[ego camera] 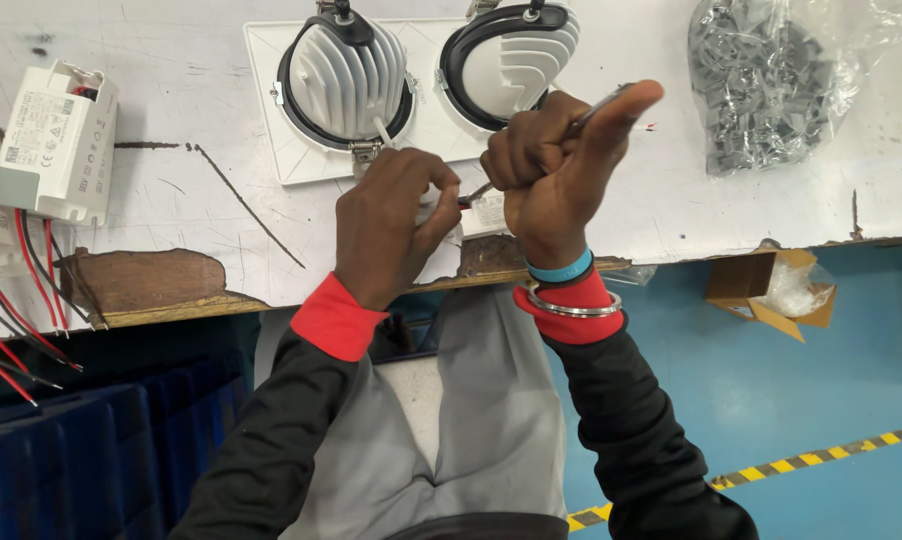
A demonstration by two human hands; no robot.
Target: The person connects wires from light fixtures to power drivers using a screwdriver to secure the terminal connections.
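My left hand (391, 225) pinches the end of a thin wire near a small white label tag (488, 211) at the table's front edge. My right hand (551, 165) is closed around a slim wire or tool (596, 105) that runs up past my raised thumb. Just beyond both hands lies a white square lamp plate (266, 95) with two round ribbed light housings, the left housing (346, 75) and the right housing (511, 60), each in a black ring. A white lead (381, 132) drops from the left housing toward my left hand.
Two white driver boxes (56, 140) with red and black wires (21, 300) hang off the table's left edge. A clear bag of grey parts (761, 85) lies at the back right. The white tabletop (191, 210) is chipped. An open cardboard box (771, 285) sits on the blue floor.
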